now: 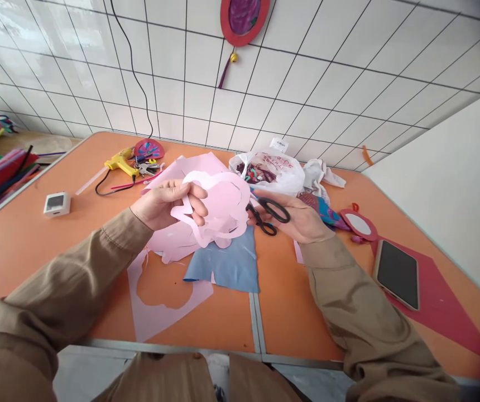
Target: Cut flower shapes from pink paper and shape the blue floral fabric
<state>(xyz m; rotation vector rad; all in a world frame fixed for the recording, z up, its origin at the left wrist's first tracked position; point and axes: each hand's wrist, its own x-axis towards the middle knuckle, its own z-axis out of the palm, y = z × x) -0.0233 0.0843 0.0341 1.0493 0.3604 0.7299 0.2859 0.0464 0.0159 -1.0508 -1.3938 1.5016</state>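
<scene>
My left hand (171, 202) pinches a wavy, cloud-shaped pink cutout (244, 192) between thumb and fingers, holding it above the table. The cutout is an open band, and more pink material shows through it. In my right hand (301, 218) is a pair of scissors (257, 215) with black handles, by the cutout's right edge. The pink piece hides the blades. Beneath both hands lie a larger pink sheet (200, 160) and a blue piece of cloth or felt (229, 268). A pink offcut (150, 324) with a rounded hole rests nearer my body.
A yellow glue gun (120, 163) and small white device (57, 204) sit left. Behind is a white plastic bag (288, 173) with craft bits. Right are a phone (398, 273), a red sheet (445, 301) and a red-rimmed oval (359, 224). A tiled wall (206, 72) bounds the back.
</scene>
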